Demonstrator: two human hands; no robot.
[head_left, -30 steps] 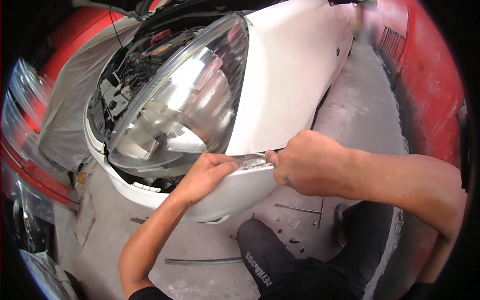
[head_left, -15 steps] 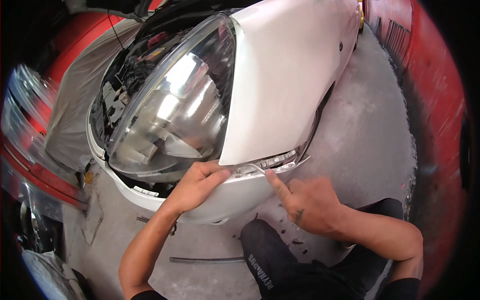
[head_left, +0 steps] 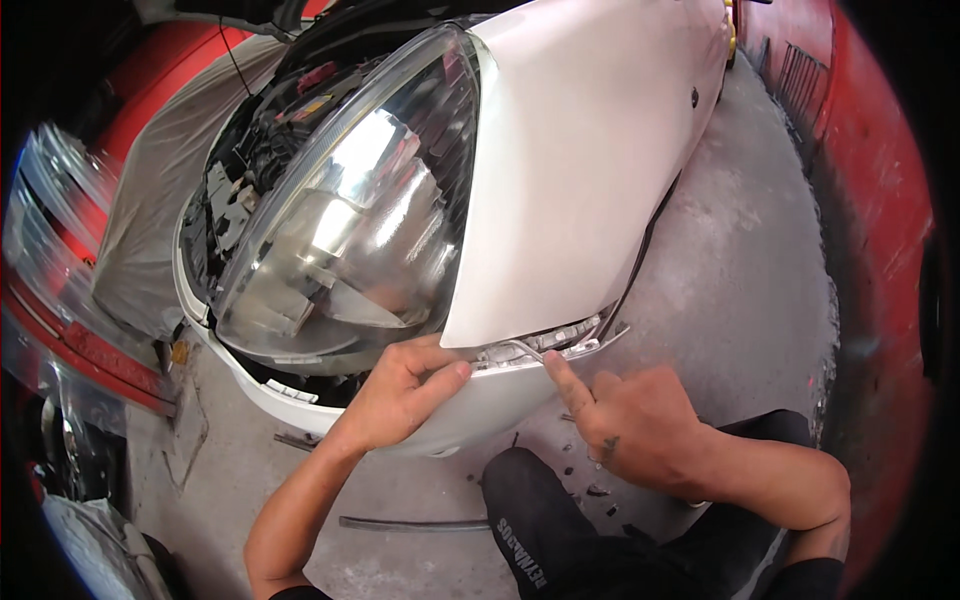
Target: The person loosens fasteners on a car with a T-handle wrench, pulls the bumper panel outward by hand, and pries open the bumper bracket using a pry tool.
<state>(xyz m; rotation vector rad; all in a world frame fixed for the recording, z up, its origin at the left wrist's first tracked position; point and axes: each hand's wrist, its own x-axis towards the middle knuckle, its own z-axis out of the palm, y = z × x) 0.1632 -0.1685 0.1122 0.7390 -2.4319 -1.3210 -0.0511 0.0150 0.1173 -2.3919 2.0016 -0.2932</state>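
My left hand (head_left: 405,395) is closed over the top edge of a white car bumper (head_left: 500,400), its thumb along the rim and its fingers partly hidden at the gap. Pointing with the index finger stretched along it, my right hand (head_left: 640,420) grips a thin, bent metal tool (head_left: 528,351). Its curved end reaches into the gap between the bumper and the white fender (head_left: 570,200). A pale clip-like bracket strip (head_left: 575,332) shows inside that gap. Beside my left hand sits a large clear headlight (head_left: 350,240).
The engine bay (head_left: 265,150) lies uncovered behind the headlight. A dark strip (head_left: 415,523) and small dark bits (head_left: 597,491) lie on the concrete floor. Grey sheeting (head_left: 165,190) hangs at left. A red wall (head_left: 880,200) bounds the right side, and my knee (head_left: 520,490) is below the bumper.
The view has shifted slightly, so the car and hands appear a little lower and to the right. Both hands keep about the same place on the car.
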